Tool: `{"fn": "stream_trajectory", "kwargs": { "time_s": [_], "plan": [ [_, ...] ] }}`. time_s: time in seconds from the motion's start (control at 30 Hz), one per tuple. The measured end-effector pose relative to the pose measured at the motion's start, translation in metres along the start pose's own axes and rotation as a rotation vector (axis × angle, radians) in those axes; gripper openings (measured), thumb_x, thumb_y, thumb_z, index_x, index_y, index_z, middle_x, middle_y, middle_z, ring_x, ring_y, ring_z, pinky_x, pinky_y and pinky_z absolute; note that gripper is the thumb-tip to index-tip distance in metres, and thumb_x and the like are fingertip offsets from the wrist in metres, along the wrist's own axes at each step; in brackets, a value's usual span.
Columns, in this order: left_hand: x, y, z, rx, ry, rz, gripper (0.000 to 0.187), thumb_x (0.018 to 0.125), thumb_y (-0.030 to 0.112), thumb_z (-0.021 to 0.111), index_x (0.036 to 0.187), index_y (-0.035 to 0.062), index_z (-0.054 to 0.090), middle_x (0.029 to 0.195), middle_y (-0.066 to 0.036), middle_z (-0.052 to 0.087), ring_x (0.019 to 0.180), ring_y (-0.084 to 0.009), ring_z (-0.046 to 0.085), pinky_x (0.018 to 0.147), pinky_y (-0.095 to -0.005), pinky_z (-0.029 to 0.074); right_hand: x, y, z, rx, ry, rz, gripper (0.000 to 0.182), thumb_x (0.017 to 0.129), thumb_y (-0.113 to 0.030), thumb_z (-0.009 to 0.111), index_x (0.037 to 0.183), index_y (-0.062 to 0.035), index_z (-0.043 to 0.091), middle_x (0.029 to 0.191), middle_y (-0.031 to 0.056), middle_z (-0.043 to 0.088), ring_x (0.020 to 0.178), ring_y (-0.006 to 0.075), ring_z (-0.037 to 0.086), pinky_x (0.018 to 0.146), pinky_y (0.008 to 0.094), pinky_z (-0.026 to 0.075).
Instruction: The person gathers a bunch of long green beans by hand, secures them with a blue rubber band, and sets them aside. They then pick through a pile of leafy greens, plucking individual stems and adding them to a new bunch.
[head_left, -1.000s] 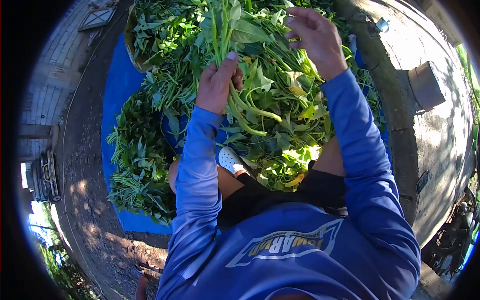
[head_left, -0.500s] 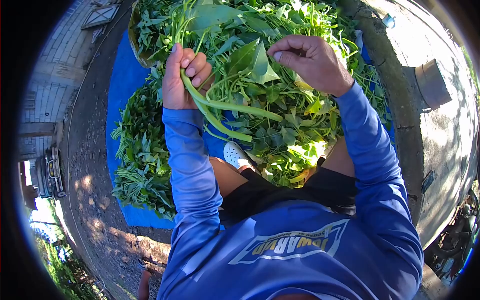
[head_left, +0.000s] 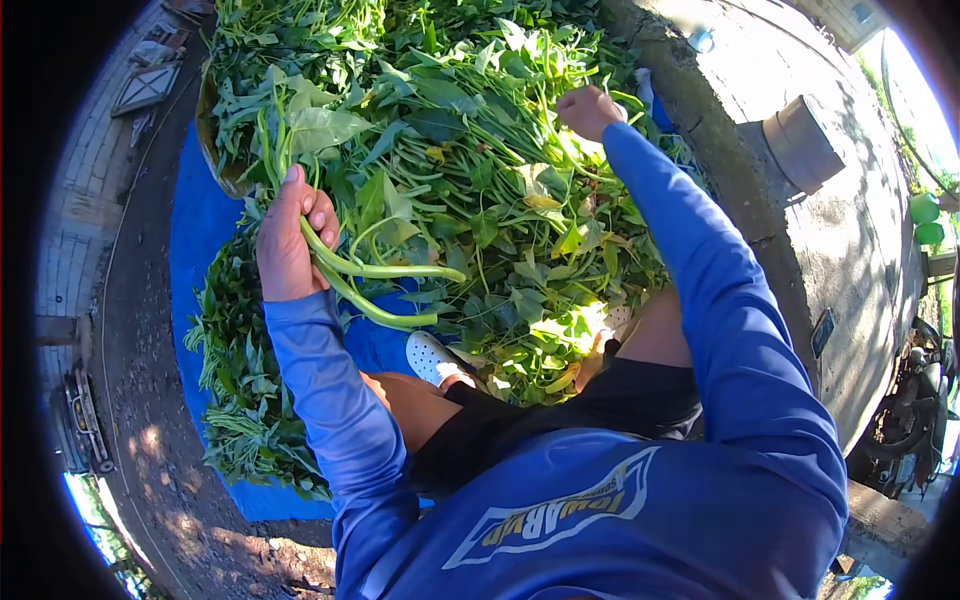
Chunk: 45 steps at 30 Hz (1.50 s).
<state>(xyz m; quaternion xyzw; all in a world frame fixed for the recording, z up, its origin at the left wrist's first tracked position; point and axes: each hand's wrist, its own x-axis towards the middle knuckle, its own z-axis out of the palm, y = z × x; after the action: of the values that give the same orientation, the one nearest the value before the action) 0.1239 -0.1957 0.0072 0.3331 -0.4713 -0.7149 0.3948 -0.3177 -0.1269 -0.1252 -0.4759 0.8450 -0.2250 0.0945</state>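
My left hand (head_left: 292, 240) is closed around a few thick green water spinach stems (head_left: 400, 271). Their cut ends point right, and broad leaves rise above the fist. Further off to the right, my right hand (head_left: 588, 110) reaches over a large heap of leafy water spinach (head_left: 470, 160), its fingers curled in. Whatever the right fingers grip is hidden among the stems. A second, darker leafy heap (head_left: 245, 385) lies to the left of my legs on a blue tarp (head_left: 190, 220).
A concrete ledge (head_left: 775, 245) borders the heap on the right, with a brownish block-like object (head_left: 803, 145) on it. A white perforated clog (head_left: 430, 358) is on my foot beside the greens. Part of a motorbike (head_left: 905, 405) shows at far right.
My right hand has moved away from near the held stems, out to the far right part of the heap. The left hand keeps its stems, and the view has shifted.
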Motion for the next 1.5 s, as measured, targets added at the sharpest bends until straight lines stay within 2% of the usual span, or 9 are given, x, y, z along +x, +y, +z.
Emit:
{"fn": "stream_trajectory", "kwargs": {
  "time_s": [0.13,0.33,0.37,0.5,0.6,0.83,0.97,1.2,1.5],
  "plan": [
    [0.005,-0.007,0.013,0.091,0.035,-0.023,0.042,0.105,0.044,0.063,0.079,0.0158,0.046,0.068,0.002,0.045,0.054,-0.0085,0.043,0.048,-0.024,0.034,0.041,0.017,0.073,-0.135,0.021,0.194,0.055,0.088,-0.048,0.069,0.109,0.0018,0.077,0.101,0.0239,0.077,0.098,0.0381,0.075,0.089,0.0478,0.059],
    [0.006,-0.008,0.025,0.108,0.033,0.004,0.041,0.105,0.043,0.065,0.08,0.014,0.048,0.067,0.0,0.048,0.053,-0.0094,0.045,0.048,-0.0231,0.036,0.059,0.016,0.061,0.596,-0.208,0.532,0.038,0.085,-0.037,0.079,0.088,0.0007,0.072,0.085,0.0191,0.074,0.07,0.0248,0.074,0.061,0.0392,0.059],
    [0.007,-0.01,0.025,0.101,0.018,0.012,0.041,0.104,0.043,0.066,0.081,0.014,0.049,0.067,0.0,0.049,0.053,-0.0093,0.046,0.049,-0.0226,0.035,0.064,0.02,0.06,0.424,-0.285,0.479,0.03,0.085,-0.027,0.081,0.079,-0.0021,0.066,0.073,0.0147,0.068,0.054,0.0202,0.066,0.048,0.035,0.053],
    [0.009,-0.012,0.029,0.137,0.065,0.002,0.04,0.102,0.044,0.069,0.082,0.0144,0.051,0.068,0.001,0.051,0.053,-0.0091,0.048,0.049,-0.0226,0.036,0.052,0.01,0.01,0.973,-0.168,0.491,0.024,0.097,-0.018,0.07,0.083,0.0,0.064,0.069,0.0107,0.065,0.049,0.0201,0.06,0.041,0.0371,0.046],
    [0.006,-0.014,0.028,0.149,0.041,0.02,0.039,0.102,0.043,0.07,0.083,0.0147,0.052,0.068,0.001,0.052,0.052,-0.009,0.048,0.049,-0.023,0.037,0.024,-0.004,-0.047,1.294,-0.304,0.491,0.018,0.105,-0.019,0.061,0.103,-0.0007,0.064,0.09,0.0098,0.069,0.07,0.0155,0.064,0.053,0.0303,0.052],
    [0.0,-0.02,0.034,0.204,-0.035,-0.001,0.034,0.102,0.043,0.07,0.087,0.0137,0.059,0.068,0.002,0.053,0.053,-0.0087,0.049,0.05,-0.0237,0.039,-0.021,0.001,-0.043,1.694,-0.455,0.663,0.02,0.108,-0.017,0.056,0.114,0.0005,0.063,0.089,0.0061,0.067,0.071,0.0153,0.062,0.064,0.0301,0.055],
    [-0.003,-0.025,0.028,0.239,-0.048,0.014,0.041,0.099,0.049,0.072,0.087,0.0114,0.062,0.067,0.001,0.057,0.053,-0.0089,0.054,0.052,-0.0243,0.042,-0.086,-0.038,-0.037,1.545,-0.381,0.301,0.019,0.104,-0.011,0.06,0.119,0.0004,0.061,0.094,0.0086,0.066,0.078,0.0188,0.066,0.07,0.0342,0.059],
    [-0.01,-0.029,0.023,0.296,-0.028,0.034,0.037,0.1,0.046,0.072,0.085,0.0133,0.06,0.067,0.002,0.055,0.053,-0.0083,0.052,0.051,-0.0241,0.04,-0.124,-0.068,-0.012,1.301,-0.179,0.286,0.044,0.093,-0.005,0.068,0.135,0.0007,0.057,0.093,0.0088,0.067,0.075,0.0149,0.066,0.061,0.0302,0.054],
    [-0.015,-0.04,0.027,0.283,-0.04,0.128,0.037,0.097,0.045,0.077,0.086,0.0112,0.065,0.068,0.002,0.057,0.055,-0.0076,0.054,0.052,-0.0243,0.043,-0.166,-0.117,-0.016,1.206,-0.023,0.274,0.03,0.091,-0.013,0.071,0.118,-0.0024,0.063,0.086,0.0017,0.066,0.068,0.0095,0.06,0.057,0.0251,0.049]
  ]
}}
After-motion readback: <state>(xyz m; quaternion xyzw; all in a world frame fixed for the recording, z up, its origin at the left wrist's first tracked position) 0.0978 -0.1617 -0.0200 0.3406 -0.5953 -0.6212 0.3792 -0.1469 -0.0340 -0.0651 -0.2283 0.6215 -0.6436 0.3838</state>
